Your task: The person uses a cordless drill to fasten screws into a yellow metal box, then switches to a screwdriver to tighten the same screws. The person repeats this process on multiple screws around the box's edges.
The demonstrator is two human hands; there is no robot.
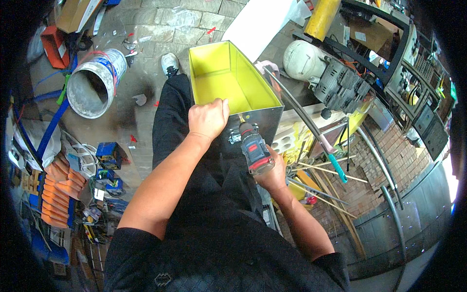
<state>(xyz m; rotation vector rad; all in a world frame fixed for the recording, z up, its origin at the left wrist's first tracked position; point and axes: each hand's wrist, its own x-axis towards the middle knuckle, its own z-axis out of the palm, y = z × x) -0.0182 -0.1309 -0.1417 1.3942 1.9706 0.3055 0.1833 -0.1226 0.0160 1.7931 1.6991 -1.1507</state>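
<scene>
A yellow metal box (pixel 228 80), open at the top, is seen in the upper middle of the frame, with its grey outer wall turned toward the lower edge. Its near rim is gripped by the left hand (pixel 208 119), the fingers closed over the edge. A cordless drill (pixel 254 148), dark with red trim, is held in the right hand (pixel 273 175), which is wrapped shut around the handle just below the box. The tip of the drill is set against the grey wall of the box, beside a small metal fitting (pixel 235 138). Black trousers and a white shoe (pixel 170 63) are seen to the left of the box. A white bucket (pixel 95 82) lies on its side at the upper left. Thin wooden sticks (pixel 326 170) are scattered at the right of the drill.
</scene>
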